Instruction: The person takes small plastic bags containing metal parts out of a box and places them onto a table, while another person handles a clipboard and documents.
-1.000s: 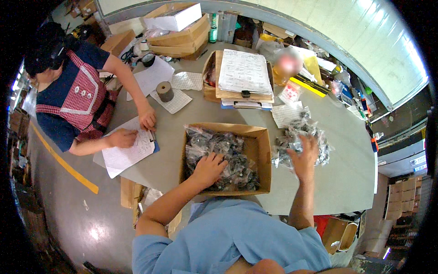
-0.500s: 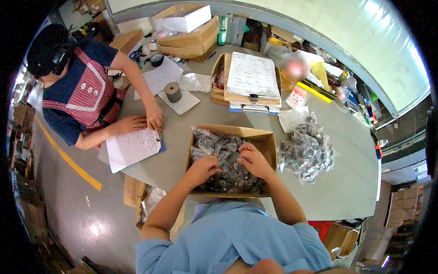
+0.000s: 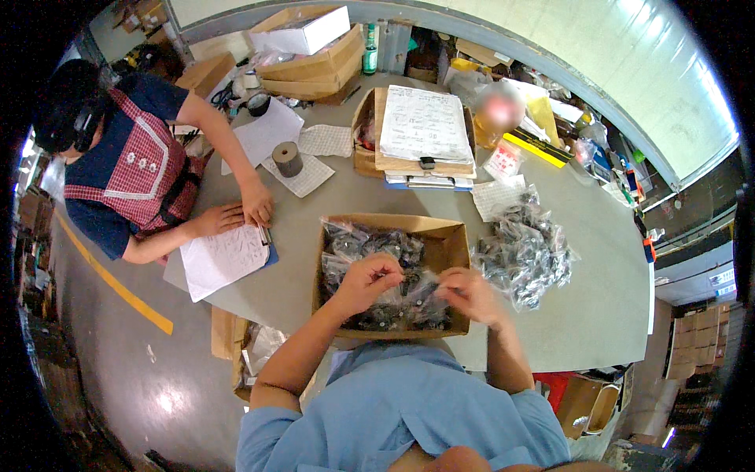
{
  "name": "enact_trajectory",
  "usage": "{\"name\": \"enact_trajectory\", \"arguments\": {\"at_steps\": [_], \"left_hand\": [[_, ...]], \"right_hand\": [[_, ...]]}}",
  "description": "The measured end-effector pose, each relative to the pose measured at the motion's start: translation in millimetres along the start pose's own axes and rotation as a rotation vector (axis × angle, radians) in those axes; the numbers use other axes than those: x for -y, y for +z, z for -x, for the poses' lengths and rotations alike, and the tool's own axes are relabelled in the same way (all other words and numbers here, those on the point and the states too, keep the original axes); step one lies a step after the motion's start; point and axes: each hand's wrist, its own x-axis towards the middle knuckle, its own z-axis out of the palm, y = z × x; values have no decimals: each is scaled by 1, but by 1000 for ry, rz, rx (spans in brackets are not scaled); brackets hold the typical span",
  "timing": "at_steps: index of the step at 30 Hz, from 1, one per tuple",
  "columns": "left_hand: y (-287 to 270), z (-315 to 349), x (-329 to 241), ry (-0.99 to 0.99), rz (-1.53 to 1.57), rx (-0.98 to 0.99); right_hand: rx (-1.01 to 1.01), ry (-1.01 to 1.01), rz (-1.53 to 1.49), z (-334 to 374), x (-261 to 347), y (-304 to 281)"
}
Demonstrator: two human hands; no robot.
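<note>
In front of me stands an open cardboard box [image 3: 316, 271] with many small clear bags of dark parts [image 3: 363, 240] in it. Over the box, my left hand [image 3: 368, 285] is closed in a pinch at one side of a clear plastic bag [image 3: 421, 288]. My right hand [image 3: 472, 296] pinches the other side of this bag, near the box's right wall, and is slightly blurred. The contents of the held bag cannot be told from the bags underneath. To the right of the box, a pile of similar filled bags [image 3: 525, 256] lies on the table.
A co-worker [image 3: 138, 157] at the left rests both hands by a clipboard with paper [image 3: 224, 259]. Behind my box are a carton topped with clipboards [image 3: 425, 126] and a brown roll [image 3: 287, 160]. Stacked cartons [image 3: 307, 75] and a green bottle [image 3: 370, 51] stand farther back on the table [image 3: 598, 299].
My hands have risen from among the bags, with a clear bag now between them. Both have shifted right, the right hand to the box's right wall. The view has shifted slightly.
</note>
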Motion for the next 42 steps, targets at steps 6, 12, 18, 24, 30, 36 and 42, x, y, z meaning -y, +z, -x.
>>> {"name": "enact_trajectory", "arguments": {"at_steps": [6, 12, 18, 24, 30, 36, 42], "left_hand": [[4, 22, 24, 206, -1117, 87], [13, 29, 45, -11, -1296, 309], [-5, 33, 26, -107, -801, -141], [-19, 45, 15, -158, -327, -377], [-13, 37, 12, -254, -8, -407], [36, 17, 6, 139, -185, -81], [3, 18, 0, 52, -719, -152]], "right_hand": [[-707, 435, 294, 37, -7, -66], [-319, 192, 455, 1, -21, -2], [225, 59, 555, -35, -22, 91], [371, 175, 504, -40, -43, 90], [203, 118, 172, -29, -11, 33], [-114, -415, 225, -25, 20, 22], [-138, -95, 200, 11, -1, -18]]}}
